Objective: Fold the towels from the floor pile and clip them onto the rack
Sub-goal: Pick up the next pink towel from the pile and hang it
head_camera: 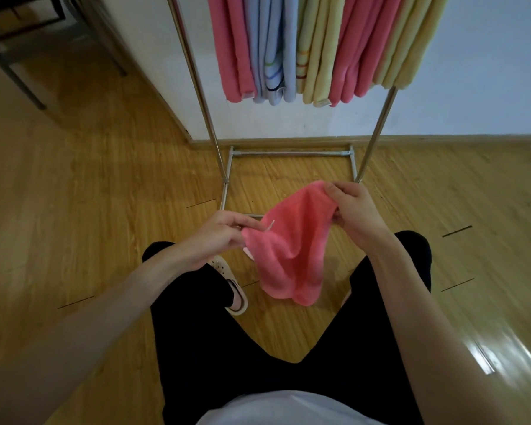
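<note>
While the left hand (219,237) is pinching one upper corner of a pink towel (288,250) between thumb and fingers, the right hand (354,211) is gripping the opposite upper corner, fingers curled round the cloth. Both hands are holding the towel in the air in front of the person, above the floor (105,194) and between the knees; the right corner is sitting higher than the left. The cloth is sagging between the two hands and hanging down in loose folds, its lower edge near a pale slipper (232,286) on the person's left foot. A small white tag (271,225) is sticking up just beside the left fingertips. Beyond the towel, a metal rack (292,154) is standing on the floor against a white wall (472,72). Pink, blue and yellow towels (319,47) are hanging side by side from its upper part, which lies out of frame. A dark chair (19,56) is standing at the far left.
</note>
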Demonstrator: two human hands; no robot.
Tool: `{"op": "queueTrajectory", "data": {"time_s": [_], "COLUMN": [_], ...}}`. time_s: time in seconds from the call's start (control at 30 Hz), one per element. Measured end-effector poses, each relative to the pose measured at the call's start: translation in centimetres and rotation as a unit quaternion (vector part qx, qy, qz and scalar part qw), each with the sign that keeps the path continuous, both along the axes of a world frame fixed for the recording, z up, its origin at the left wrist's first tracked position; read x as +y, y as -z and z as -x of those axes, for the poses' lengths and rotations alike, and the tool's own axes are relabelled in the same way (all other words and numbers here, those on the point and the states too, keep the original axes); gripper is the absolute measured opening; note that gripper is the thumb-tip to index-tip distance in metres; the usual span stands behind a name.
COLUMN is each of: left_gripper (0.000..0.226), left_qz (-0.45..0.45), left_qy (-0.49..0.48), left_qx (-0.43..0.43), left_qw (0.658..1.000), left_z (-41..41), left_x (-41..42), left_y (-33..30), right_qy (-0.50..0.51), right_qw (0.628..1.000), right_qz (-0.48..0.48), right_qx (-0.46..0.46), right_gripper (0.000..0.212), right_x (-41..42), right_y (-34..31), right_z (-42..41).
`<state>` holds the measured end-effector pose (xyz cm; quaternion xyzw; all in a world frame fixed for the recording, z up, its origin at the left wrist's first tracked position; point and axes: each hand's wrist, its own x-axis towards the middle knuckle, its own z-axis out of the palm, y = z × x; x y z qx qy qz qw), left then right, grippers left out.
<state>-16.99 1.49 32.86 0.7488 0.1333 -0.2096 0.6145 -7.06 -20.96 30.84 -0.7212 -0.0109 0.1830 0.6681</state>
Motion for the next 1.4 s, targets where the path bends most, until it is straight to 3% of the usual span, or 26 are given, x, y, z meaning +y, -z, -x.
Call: {"op": "queueTrajectory", "data": {"time_s": [0.13,0.23,0.47,0.6,0.77,1.07,1.27,1.4], "left_gripper": [0.054,0.047,0.026,0.016,0.009,0.008,0.003,0.004], "left_qz": [0.057,0.019,-0.073,-0.221,-0.289,-0.225,-0.229,-0.205], "left_qy": [0.067,0.104,0.060,0.128,0.130,0.050,0.017,-0.030], "left_qx": [-0.015,-0.086,-0.212,-0.347,-0.429,-0.373,-0.368,-0.340], "left_qw": [0.996,0.991,0.973,0.902,0.846,0.899,0.901,0.917], "left_z": [0.2,0.0,-1.1,-1.2,-1.2,-1.5,-1.8,-2.0], "left_x": [-1.0,-1.8,-2.8,-2.8,-3.8,-4.9,-5.2,-5.3], "left_y": [-1.3,-1.7,-1.5,-1.7,-2.1,-2.1,-2.2,-2.4], "right_qy": [-0.048,-0.084,-0.139,-0.095,-0.104,-0.123,-0.079,-0.104], "right_qw": [0.994,0.987,0.985,0.990,0.989,0.981,0.987,0.982], "right_qz": [-0.080,-0.119,-0.098,-0.103,-0.103,-0.016,-0.055,-0.085], "right_qx": [0.058,0.073,0.010,0.004,-0.029,-0.149,-0.133,-0.135], "right_gripper": [0.022,0.023,0.024,0.019,0.021,0.018,0.015,0.022], "right_x": [-0.3,-0.4,0.0,0.1,0.0,0.4,0.9,0.8], "right_y": [-0.8,-1.1,-1.7,-1.5,-2.2,-2.4,-2.4,-2.5], "right_z": [0.2,0.5,1.7,1.8,2.4,3.1,3.5,3.7]}}
